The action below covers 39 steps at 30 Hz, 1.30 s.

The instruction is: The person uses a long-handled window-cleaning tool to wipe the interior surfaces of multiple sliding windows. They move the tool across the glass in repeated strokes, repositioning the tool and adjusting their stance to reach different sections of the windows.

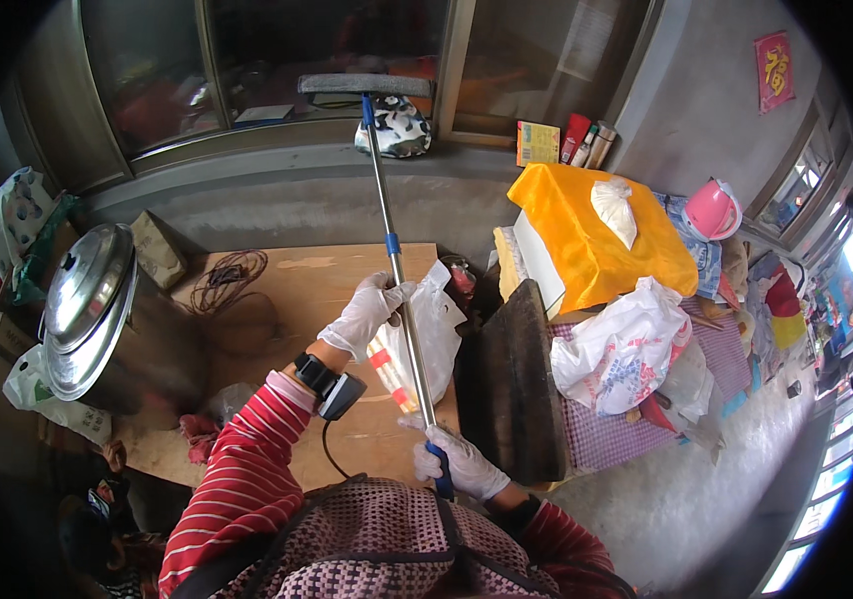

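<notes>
My left hand, in a thin white glove, is closed around the middle of the steel pole of a window squeegee. Lower down, my right hand, gloved as well, grips the blue handle end near my body. The pole runs up and away to a wide grey fabric-covered head, which lies over the lower part of the dark window panes; whether it touches the glass I cannot tell. Just under the head, a black and white patterned bag sits on the sill.
A wooden board bears a large lidded steel pot, a coiled cord and a white plastic bag. At right are a yellow-covered box, plastic bags and a pink kettle. A person is at lower left.
</notes>
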Tool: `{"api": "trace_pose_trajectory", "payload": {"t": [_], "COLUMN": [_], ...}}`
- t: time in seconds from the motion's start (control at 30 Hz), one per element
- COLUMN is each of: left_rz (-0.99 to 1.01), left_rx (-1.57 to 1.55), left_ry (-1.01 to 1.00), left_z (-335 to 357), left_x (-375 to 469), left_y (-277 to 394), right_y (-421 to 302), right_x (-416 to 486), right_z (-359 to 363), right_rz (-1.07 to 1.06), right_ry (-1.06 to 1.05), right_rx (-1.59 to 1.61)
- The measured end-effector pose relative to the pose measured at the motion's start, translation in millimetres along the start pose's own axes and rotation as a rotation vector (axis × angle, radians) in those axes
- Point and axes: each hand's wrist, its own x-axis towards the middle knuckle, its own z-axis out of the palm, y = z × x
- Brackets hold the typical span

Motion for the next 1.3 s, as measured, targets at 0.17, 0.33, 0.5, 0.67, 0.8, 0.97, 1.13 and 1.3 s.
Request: {"api": "trace_pose_trajectory", "payload": {"t": [0.17, 0.33, 0.5, 0.67, 0.8, 0.97, 1.13, 1.3], "left_rz": [-0.009, 0.004, 0.055, 0.043, 0.029, 0.020, 0.034, 0.069], "left_rx": [-0.004, -0.002, -0.050, -0.184, -0.161, -0.253, -0.356, -0.273], "left_ry": [-0.004, 0.029, 0.026, 0.024, 0.032, -0.049, -0.196, -0.255], "left_z": [7, 13, 11, 3, -2, 10, 35, 62], "left_x": [-9, -18, -17, -13, -15, -14, -8, 0], "left_y": [8, 16, 4, -13, -17, -11, 7, 26], "right_y": [-2, -6, -10, -10, -7, -6, -10, -21], "right_x": [-9, -16, -20, -17, -10, -12, -23, -40], "right_z": [-4, -6, -11, -16, -22, -35, -47, -46], "right_rz": [0.043, 0.033, -0.014, -0.070, -0.146, -0.181, -0.310, -0.326], "right_ry": [0.002, 0.008, 0.063, 0.239, 0.305, 0.451, 0.558, 0.713], "right_rx": [0.053, -0.014, -0.094, -0.306, -0.497, -0.607, -0.814, -0.814]}}
